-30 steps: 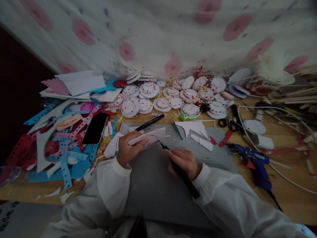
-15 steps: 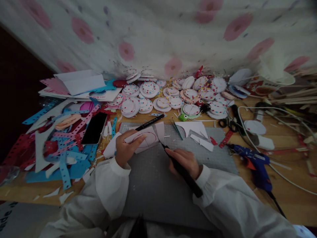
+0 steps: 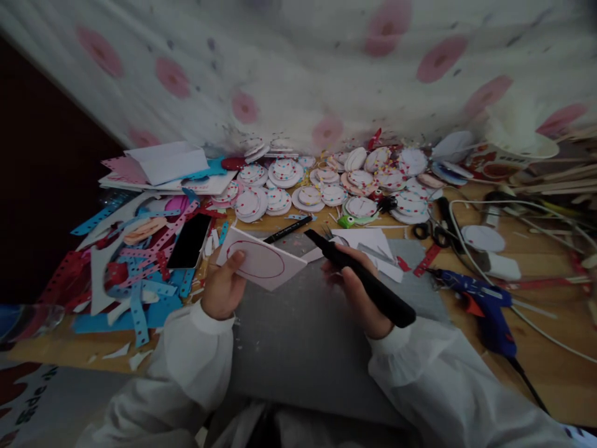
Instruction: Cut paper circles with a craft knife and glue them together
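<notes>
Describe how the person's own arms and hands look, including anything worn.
The left sleeve and right sleeve are long, loose and whitish, with soft folds, each narrowing at the wrist. The left hand and right hand wear no gloves.

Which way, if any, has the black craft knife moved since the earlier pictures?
Yes: against the blue glue gun, the black craft knife has shifted up and rightward in the view, its handle end now nearer the gun.

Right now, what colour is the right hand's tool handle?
The tool handle is black, best seen in the head view.
</notes>
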`<state>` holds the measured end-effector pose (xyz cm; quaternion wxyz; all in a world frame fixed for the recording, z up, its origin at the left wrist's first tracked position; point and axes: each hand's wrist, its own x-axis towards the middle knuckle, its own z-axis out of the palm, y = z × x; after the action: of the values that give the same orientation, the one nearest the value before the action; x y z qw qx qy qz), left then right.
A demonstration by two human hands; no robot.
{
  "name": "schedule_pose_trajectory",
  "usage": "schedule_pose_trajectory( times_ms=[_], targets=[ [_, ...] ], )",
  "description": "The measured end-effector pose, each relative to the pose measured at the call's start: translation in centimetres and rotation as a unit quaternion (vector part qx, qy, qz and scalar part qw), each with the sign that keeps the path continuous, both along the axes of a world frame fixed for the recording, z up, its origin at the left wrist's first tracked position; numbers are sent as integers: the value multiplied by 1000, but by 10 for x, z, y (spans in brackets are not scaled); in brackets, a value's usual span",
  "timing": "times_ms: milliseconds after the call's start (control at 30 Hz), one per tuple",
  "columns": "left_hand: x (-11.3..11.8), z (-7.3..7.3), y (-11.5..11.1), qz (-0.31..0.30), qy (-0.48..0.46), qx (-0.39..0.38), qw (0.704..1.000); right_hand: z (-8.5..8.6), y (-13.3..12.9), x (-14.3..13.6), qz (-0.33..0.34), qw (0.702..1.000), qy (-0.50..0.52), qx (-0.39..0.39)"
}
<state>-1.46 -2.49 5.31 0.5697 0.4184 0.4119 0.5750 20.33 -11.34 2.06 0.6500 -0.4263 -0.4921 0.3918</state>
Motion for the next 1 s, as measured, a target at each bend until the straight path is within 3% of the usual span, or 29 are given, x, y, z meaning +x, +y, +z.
schedule_pose_trajectory(
  times_ms=[100, 233, 433, 633, 733, 900, 1000],
  targets=[
    [7, -5, -9, -17, 16, -22, 999, 15, -3, -10, 25, 999, -43, 20],
    [7, -6, -17, -72, 61, -57, 994, 23, -5, -16, -21, 997, -76, 1],
    [1, 5, -28, -134, 44, -134, 981, 7, -3, -12, 11, 999, -31, -28],
    [9, 0, -36, -115, 18, -186, 976, -5, 0, -12, -5, 998, -14, -56],
    [10, 0, -34, -77, 34, -152, 985, -10, 3, -10, -4, 997, 43, -56],
    [6, -13, -28, 40, 118, 18, 992, -13, 8, -4, -16, 994, 99, -38],
    [7, -18, -24, 32, 189, 84, 978, -8, 7, -5, -4, 994, 99, -42]
  ],
)
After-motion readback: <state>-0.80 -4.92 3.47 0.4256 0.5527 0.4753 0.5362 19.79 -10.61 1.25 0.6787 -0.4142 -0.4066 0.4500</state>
